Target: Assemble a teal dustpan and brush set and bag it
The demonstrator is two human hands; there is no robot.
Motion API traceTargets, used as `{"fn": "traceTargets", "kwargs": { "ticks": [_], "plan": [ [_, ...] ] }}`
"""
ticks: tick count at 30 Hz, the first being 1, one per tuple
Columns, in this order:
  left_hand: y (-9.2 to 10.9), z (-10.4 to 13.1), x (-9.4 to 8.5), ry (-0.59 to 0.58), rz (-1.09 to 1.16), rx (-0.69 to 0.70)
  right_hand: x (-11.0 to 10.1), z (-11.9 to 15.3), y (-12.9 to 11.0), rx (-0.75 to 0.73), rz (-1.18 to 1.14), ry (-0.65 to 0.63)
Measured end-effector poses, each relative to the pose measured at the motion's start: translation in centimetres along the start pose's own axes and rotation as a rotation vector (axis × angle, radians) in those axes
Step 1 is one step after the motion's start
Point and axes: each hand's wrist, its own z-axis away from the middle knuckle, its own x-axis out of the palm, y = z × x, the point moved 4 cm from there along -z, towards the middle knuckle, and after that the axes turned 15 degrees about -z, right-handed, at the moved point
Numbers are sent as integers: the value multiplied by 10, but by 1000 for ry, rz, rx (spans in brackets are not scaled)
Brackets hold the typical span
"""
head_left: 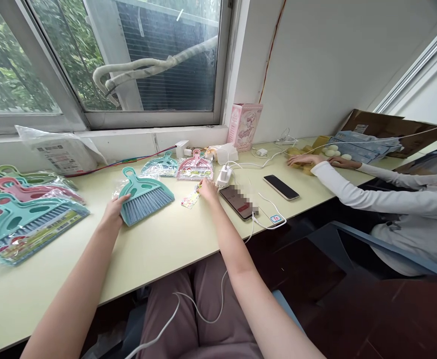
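Observation:
My left hand grips the left edge of a teal dustpan-and-brush set, its grey-blue bristles facing me. The set rests on or just above the table; I cannot tell which. To its right, the fingers of my right hand are closed on the corner of a small colourful printed card, near the tabletop. Just behind lie a wrapped pink dustpan set and a wrapped teal dustpan set. At the far left, several more sets in clear plastic overlap, a teal wrapped set in front.
Right of my right hand are a phone on a white cable, a white charger and a second phone. A pink box stands by the wall. A co-worker in white sleeves handles yellowish items at the right.

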Motion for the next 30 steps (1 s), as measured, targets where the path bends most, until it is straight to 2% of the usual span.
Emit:
{"fn": "traceTargets", "kwargs": {
  "ticks": [3,6,10,12,14,18,24,30],
  "plan": [
    [0,-1,-4,45,40,-7,0,-3,2,47,-147,34],
    [1,1,-5,66,87,-32,3,-5,-2,57,-405,-68],
    [3,3,-3,29,189,-44,6,0,-22,-62,-982,-309],
    [5,5,-1,10,236,-23,2,4,-31,-136,-1337,-343],
    [9,8,1,-4,260,12,-3,6,-33,-148,-1539,-303],
    [13,18,10,-43,295,47,-6,9,-36,-127,-1589,-250],
    [7,29,32,-158,202,90,9,19,-54,-189,-1486,-327],
    [-3,26,44,-281,21,161,31,25,-56,88,-1507,-290]
  ]
}}
